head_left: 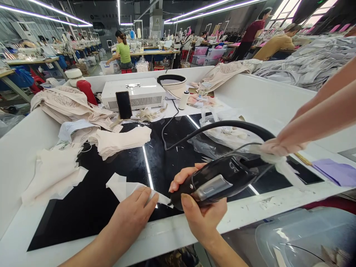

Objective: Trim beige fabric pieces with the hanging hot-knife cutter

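Observation:
My right hand (pixel 204 217) is wrapped round a black corded hand tool (pixel 222 181) with a shiny grey panel and a narrow tip pointing left. The tip meets the right end of a white fabric piece (pixel 118 185) on the black glassy work surface (pixel 83 218). Fingers together, my left hand (pixel 132 211) holds that fabric down just left of the tip. From the right, another person's arms (pixel 319 111) reach in, and their hand (pixel 286 142) grips whitish, thin material at the tool's rear, by the thick black cable (pixel 236 124).
Stacked cream fabric pieces (pixel 122 139) and loose pale fabric (pixel 52 174) lie left. A white vented box (pixel 139 92), phone (pixel 124 105), round container (pixel 172 83) and spool (pixel 184 100) stand behind. Clear plastic bags (pixel 225 133) and purple cloth (pixel 333 171) lie right. White walls (pixel 292 100) border the table.

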Demonstrator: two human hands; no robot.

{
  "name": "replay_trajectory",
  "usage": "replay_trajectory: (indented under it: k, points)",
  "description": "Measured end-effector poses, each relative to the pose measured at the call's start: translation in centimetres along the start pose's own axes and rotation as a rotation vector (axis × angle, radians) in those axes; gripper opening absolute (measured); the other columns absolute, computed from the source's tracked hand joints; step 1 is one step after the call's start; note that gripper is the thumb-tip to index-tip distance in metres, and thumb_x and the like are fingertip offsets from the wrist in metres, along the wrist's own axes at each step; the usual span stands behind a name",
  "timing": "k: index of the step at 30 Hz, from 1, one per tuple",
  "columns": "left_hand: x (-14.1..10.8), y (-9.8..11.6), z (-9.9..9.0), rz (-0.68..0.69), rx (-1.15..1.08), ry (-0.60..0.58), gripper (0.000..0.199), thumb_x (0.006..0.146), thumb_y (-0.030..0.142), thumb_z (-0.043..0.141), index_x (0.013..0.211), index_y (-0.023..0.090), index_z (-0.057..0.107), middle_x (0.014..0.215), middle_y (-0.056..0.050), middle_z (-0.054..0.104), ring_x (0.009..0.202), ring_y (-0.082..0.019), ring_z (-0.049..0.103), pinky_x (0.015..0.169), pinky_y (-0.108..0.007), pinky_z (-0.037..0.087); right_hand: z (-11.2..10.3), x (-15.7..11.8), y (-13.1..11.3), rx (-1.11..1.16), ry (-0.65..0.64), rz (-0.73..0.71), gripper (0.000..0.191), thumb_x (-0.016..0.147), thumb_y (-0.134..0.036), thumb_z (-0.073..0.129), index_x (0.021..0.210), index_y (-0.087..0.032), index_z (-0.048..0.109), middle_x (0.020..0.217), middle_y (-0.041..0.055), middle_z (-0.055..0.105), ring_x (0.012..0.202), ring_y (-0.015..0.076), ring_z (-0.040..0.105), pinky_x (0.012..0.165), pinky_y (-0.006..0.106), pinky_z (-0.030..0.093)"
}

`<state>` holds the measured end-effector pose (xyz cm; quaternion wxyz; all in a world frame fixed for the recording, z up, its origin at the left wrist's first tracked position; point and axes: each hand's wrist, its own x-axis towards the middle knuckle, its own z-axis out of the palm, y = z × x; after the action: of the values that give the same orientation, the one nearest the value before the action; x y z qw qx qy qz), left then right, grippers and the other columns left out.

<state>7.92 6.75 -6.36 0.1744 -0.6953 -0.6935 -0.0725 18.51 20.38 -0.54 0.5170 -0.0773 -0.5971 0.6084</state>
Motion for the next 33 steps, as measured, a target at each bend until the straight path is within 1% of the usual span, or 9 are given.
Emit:
replay_trajectory:
  k: [3,5,8,14,19,22,26,31,33]
  points:
    - [-0.3,0.4,0.3,0.003,-0.019,-0.022,0.031,0.105,0.018,0.035,0.129,0.012,0.055,0.107,-0.014,0.067,0.098,-0.026,0.069,0.082,-0.038,0.059,-0.1,-0.1,0.0,-0.003,-0.012,0.003,0.026,0.09,-0.028,0.072,0.108,-0.028,0.052,0.084,-0.0007,0.062,0.064,0.0147,0.062,0.054,0.029,0.057]
    - [-0.4,0.6,0.5,0.003,-0.015,-0.018,0.034,0.108,0.03,0.037,0.13,0.011,0.055,0.111,-0.017,0.066,0.103,-0.029,0.068,0.085,-0.042,0.058,-0.2,-0.2,0.0,0.0,-0.018,0.01,0.029,0.09,-0.029,0.072,0.112,-0.028,0.052,0.084,-0.0007,0.063,0.064,0.0146,0.062,0.054,0.028,0.057]
    - [-0.7,0.9,0.6,-0.004,0.001,-0.013,0.041,0.108,0.039,0.037,0.132,0.011,0.055,0.115,-0.019,0.065,0.107,-0.032,0.067,0.089,-0.045,0.057,-0.2,-0.2,0.3,0.019,-0.024,0.019,0.037,0.09,-0.03,0.072,0.12,-0.028,0.05,0.085,-0.0005,0.063,0.064,0.0146,0.063,0.054,0.029,0.057]
    - [-1.2,0.9,1.1,0.007,-0.015,-0.032,0.042,0.107,0.039,0.04,0.134,0.01,0.054,0.12,-0.022,0.064,0.111,-0.035,0.067,0.093,-0.047,0.057,0.4,1.2,1.6,0.13,0.024,-0.017,0.043,0.087,-0.036,0.077,0.122,-0.029,0.053,0.086,-0.0013,0.064,0.062,0.0137,0.062,0.053,0.028,0.056]
    - [-1.4,1.1,1.3,-0.013,-0.027,-0.059,0.045,0.104,0.043,0.049,0.136,0.011,0.052,0.124,-0.022,0.063,0.115,-0.036,0.066,0.096,-0.049,0.056,1.1,1.8,2.6,0.211,-0.004,0.002,0.04,0.087,-0.035,0.078,0.12,-0.029,0.056,0.087,-0.0018,0.065,0.062,0.0125,0.062,0.053,0.027,0.055]
    - [-1.3,1.1,1.3,-0.011,-0.04,-0.067,0.048,0.102,0.044,0.055,0.136,0.01,0.052,0.123,-0.023,0.063,0.115,-0.037,0.065,0.098,-0.05,0.056,1.4,1.7,2.8,0.207,-0.012,0.007,0.04,0.087,-0.035,0.078,0.119,-0.029,0.057,0.086,-0.0022,0.065,0.062,0.012,0.061,0.053,0.026,0.055]
    - [-1.2,0.9,1.0,-0.003,-0.065,-0.063,0.047,0.101,0.042,0.058,0.135,0.01,0.054,0.122,-0.022,0.063,0.115,-0.037,0.065,0.096,-0.05,0.056,1.5,1.7,2.8,0.188,-0.032,0.025,0.031,0.09,-0.031,0.074,0.115,-0.029,0.057,0.085,-0.0026,0.065,0.062,0.0116,0.062,0.054,0.025,0.056]
    - [-1.1,0.8,0.8,-0.003,-0.072,-0.053,0.05,0.097,0.044,0.064,0.132,0.01,0.056,0.123,-0.022,0.063,0.116,-0.037,0.065,0.097,-0.05,0.057,1.8,2.1,3.2,0.248,-0.021,0.002,0.039,0.088,-0.033,0.077,0.12,-0.028,0.057,0.086,-0.0026,0.065,0.062,0.0115,0.063,0.054,0.025,0.057]
    - [-1.0,0.9,0.9,-0.007,-0.073,-0.058,0.054,0.094,0.046,0.069,0.132,0.01,0.056,0.123,-0.022,0.063,0.116,-0.037,0.065,0.097,-0.05,0.057,2.1,2.2,3.3,0.256,-0.024,0.005,0.038,0.087,-0.033,0.078,0.118,-0.028,0.057,0.086,-0.0029,0.065,0.061,0.0113,0.062,0.053,0.025,0.056]
